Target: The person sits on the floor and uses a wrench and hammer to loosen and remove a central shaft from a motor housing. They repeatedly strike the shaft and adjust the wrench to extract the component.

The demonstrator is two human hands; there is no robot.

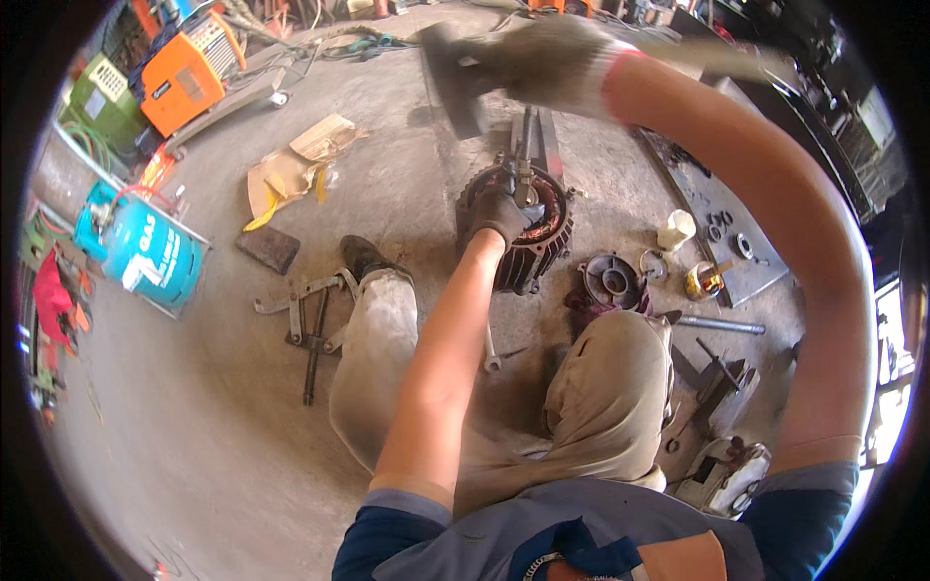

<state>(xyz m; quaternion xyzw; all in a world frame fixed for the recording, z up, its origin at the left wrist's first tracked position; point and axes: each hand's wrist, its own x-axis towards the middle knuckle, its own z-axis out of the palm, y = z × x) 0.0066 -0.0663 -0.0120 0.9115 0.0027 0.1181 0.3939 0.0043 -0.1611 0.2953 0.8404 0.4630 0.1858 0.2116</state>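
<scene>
My right hand [557, 66], in a pale work glove blurred by motion, is raised at the top, closed round the handle of a hammer [450, 85]. The hammer's dark head hangs to the left of the hand, above and apart from the motor. Below it an electric motor housing [513, 261] with dark fins and copper windings [554, 211] stands open end up on the floor. My left hand [496, 215], dark-gloved, is closed at the motor's open end beside a metal rod-like part [524, 179]. What its fingers grip is hidden.
A gear puller [312, 320] lies by my left foot. To the right are a round motor cover [612, 281], a cup [676, 229], a jar [704, 281], a metal pipe [722, 324] and a steel plate [741, 261]. A wrench [492, 360] lies between my legs; a gas cylinder [145, 247] stands left.
</scene>
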